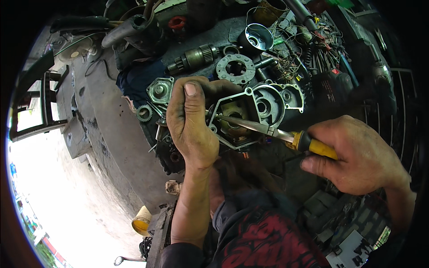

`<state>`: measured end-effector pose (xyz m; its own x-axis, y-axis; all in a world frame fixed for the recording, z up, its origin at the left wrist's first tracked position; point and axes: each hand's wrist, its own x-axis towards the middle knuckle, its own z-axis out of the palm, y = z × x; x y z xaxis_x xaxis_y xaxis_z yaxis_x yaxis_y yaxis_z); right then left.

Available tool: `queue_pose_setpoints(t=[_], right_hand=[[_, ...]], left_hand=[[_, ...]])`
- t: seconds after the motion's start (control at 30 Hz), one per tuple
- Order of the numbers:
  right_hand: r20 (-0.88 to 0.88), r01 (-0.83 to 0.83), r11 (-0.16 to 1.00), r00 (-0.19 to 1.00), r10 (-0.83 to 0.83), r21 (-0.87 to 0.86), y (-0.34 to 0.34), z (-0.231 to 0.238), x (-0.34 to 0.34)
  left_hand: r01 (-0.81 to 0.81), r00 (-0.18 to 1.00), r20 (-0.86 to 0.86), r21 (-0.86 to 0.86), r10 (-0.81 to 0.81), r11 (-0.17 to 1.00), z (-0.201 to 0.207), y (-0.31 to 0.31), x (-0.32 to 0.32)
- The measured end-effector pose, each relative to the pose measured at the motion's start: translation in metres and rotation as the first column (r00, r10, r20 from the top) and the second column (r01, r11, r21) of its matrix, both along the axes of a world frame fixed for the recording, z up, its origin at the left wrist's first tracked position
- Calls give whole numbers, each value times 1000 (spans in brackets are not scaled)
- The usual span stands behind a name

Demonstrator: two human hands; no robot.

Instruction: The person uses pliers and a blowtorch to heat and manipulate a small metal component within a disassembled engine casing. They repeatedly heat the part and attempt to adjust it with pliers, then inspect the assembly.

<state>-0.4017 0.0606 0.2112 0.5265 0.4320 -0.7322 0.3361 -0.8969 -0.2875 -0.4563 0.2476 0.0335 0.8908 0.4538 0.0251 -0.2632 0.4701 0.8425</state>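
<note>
The right hand (353,154) has its fingers wrapped tight round the yellow handles of the long-nose pliers (286,135), right of the middle of the frame. The pliers' thin tips reach left, inside the metal case (233,96); I can't tell if they pinch anything. The left hand (192,116), near the middle, has its fingers curled and its thumb pointing up. It is right by the case's left end and seems to hold it, but its fingertips are hidden, so I can't tell how tight.

The case sits in the middle of the frame, its open side facing up. It looks hard and stiff, and I think it is a bit heavy. It may be slippery if there is oil on it. The thick outer walls look like the best place to hold; the thin rim could get chipped. The pliers should be light and easy to grip by the yellow part.

Just above the case lies a round metal ring (235,69). Further up and left is a fat toothed shaft (196,59). Tangled wires (286,56) fill the upper right.
</note>
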Motion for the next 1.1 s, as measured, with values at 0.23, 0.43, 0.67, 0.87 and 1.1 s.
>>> queue_pose_setpoints(t=[0.23,0.43,0.67,0.87,1.1], right_hand=[[37,14,1000,999,-14,6,-1,-4,-6],[38,-3,999,999,4,-33,2,-5,-7],[-86,116,986,988,-127,-122,13,-1,-2],[-139,164,975,973,-184,-148,16,-3,-1],[-167,182,981,967,-192,-70,17,-7,-1]], left_hand=[[-92,994,-53,42,94,995,-1,-3,-1],[-148,985,-71,107,156,983,-2,-3,1],[-178,976,-102,131,192,975,-3,-4,1],[-207,969,-113,128,221,970,-2,-5,3],[-204,972,-92,125,217,971,-3,-6,4]])
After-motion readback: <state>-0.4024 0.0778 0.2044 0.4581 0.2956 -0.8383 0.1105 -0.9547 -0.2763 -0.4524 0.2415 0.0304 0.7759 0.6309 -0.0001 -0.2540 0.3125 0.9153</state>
